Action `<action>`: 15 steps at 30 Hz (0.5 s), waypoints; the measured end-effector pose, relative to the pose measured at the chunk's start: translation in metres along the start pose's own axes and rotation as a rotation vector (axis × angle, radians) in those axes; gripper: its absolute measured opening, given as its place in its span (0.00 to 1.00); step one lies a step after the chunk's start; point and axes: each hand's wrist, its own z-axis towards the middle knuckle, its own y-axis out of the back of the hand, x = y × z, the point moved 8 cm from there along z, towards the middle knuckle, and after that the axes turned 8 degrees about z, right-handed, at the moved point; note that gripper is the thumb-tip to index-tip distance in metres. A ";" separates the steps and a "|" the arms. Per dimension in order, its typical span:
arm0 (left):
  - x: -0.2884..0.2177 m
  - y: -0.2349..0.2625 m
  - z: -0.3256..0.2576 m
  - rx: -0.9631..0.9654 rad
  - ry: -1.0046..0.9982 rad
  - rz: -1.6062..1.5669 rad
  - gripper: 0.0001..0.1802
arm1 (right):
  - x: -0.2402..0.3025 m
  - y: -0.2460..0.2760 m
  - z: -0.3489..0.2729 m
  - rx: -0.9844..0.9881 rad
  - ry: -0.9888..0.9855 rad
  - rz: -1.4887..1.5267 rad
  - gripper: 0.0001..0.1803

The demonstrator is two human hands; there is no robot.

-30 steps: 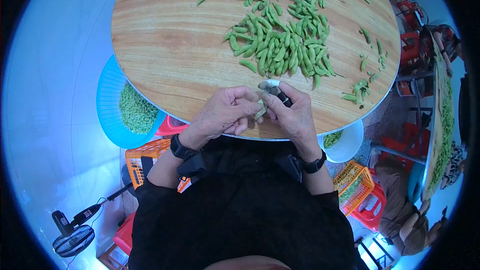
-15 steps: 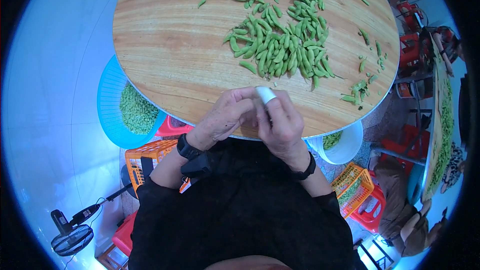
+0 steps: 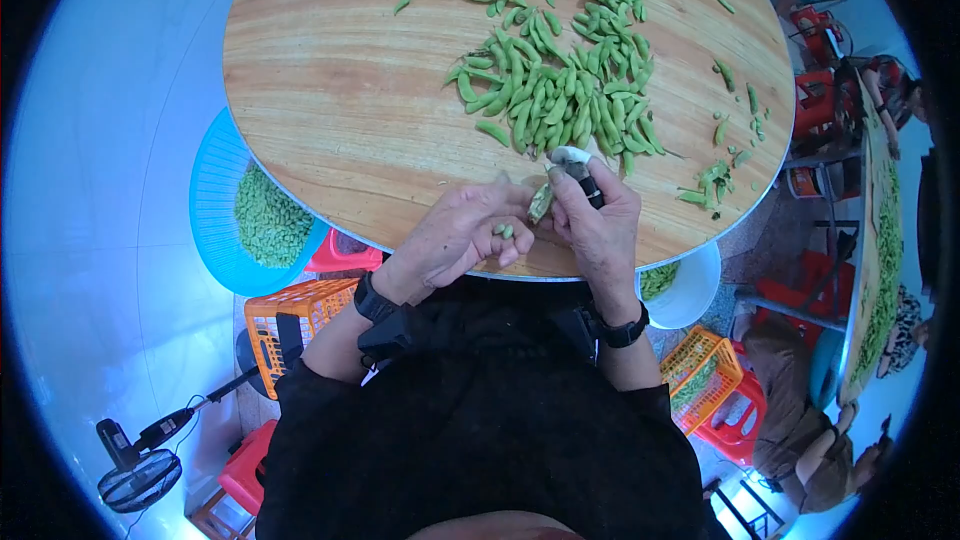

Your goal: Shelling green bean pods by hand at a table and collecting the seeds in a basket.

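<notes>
At the near edge of the round wooden table, my left hand [image 3: 460, 237] is turned partly palm up, its fingers curled around a few shelled green beans [image 3: 503, 231]. Between the two hands is a split bean pod [image 3: 541, 203], pinched by the fingers of my right hand [image 3: 603, 225]. A white cover [image 3: 570, 155] wraps one right fingertip, and something black is around another finger. Just beyond my hands spreads a heap of unopened green bean pods [image 3: 560, 105], reaching toward the far side of the table.
The wooden table [image 3: 330, 90] has pod scraps [image 3: 712, 185] at its right. Below its left edge is a blue basin [image 3: 212, 225] of shelled beans; below the right, a white bucket [image 3: 697, 285]. Orange baskets [image 3: 720, 380] and a fan [image 3: 140, 480] stand nearby. Other people sit at right.
My right hand has moved right and turned, bringing the split pod into sight. My left fingers have turned up, showing shelled beans in them.
</notes>
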 end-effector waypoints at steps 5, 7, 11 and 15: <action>-0.003 0.002 -0.001 -0.042 -0.030 -0.244 0.38 | 0.021 0.016 -0.003 -0.065 0.080 0.060 0.12; -0.006 0.002 -0.003 -0.037 -0.049 -0.289 0.39 | 0.035 0.031 -0.005 -0.119 0.158 0.038 0.11; -0.013 0.002 -0.002 -0.028 -0.121 -0.370 0.41 | 0.043 0.079 -0.009 -0.247 0.270 0.025 0.13; -0.014 0.006 -0.004 -0.045 -0.127 -0.424 0.42 | 0.059 0.137 -0.027 -0.442 0.385 -0.099 0.13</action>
